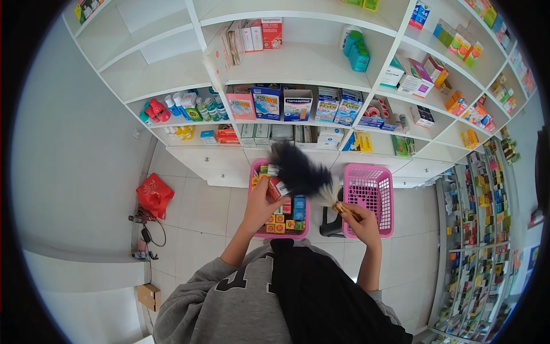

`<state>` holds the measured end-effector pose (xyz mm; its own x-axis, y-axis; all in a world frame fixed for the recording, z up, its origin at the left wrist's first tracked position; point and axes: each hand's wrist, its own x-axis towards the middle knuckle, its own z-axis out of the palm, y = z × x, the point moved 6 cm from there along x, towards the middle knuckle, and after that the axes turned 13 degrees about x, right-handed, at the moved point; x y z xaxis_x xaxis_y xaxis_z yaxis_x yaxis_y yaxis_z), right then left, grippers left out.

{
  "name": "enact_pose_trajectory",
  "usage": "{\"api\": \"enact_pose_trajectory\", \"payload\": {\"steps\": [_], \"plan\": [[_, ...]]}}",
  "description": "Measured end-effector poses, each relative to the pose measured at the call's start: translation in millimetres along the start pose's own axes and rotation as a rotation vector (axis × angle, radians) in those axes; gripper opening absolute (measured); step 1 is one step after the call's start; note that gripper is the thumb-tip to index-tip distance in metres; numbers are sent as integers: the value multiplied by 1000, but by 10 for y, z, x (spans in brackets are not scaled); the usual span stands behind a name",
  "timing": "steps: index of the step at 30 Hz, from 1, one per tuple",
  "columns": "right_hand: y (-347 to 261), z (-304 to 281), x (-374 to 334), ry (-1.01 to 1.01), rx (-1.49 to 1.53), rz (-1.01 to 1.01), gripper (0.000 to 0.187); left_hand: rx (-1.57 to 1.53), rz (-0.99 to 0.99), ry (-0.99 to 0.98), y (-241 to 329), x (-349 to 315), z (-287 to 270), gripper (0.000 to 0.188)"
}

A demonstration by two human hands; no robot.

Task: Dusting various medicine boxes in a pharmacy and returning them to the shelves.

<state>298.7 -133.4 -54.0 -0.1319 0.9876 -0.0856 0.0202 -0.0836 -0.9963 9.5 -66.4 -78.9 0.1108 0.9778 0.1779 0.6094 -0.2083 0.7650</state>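
Note:
My left hand (260, 205) is closed around a small red and white box (278, 188), held over a pink basket (307, 221) packed with several small boxes in yellow, blue and red. In my right hand (362, 222) is the handle of a feather duster (303, 173). Its dark feathers, blurred by motion, reach left to the box and hide part of it; whether they touch cannot be told. Pale feathers show near the handle. A second pink basket (388, 200) stands right of the duster, and no boxes show in its visible part.
White shelves (303, 63) ahead hold boxes and bottles, above white drawers (215, 163). A black curved object (330, 222) is between the baskets. On the left floor are a red plastic bag (154, 196), cables (150, 234) and a cardboard box (149, 297). A stocked display rack (478, 229) stands right.

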Motion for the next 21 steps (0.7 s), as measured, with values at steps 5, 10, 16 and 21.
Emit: {"api": "enact_pose_trajectory", "payload": {"steps": [5,10,16,21], "plan": [[62,57,-10,-13,19,-68,26,126,-122,-85,47,16,-19,53],[298,117,31,15,223,-175,25,225,115,126,355,88,-160,58],[636,44,30,119,305,-131,26,558,144,107,500,168,-147,59],[808,-3,79,148,293,-141,26,657,328,278,779,266,-224,65]]}}
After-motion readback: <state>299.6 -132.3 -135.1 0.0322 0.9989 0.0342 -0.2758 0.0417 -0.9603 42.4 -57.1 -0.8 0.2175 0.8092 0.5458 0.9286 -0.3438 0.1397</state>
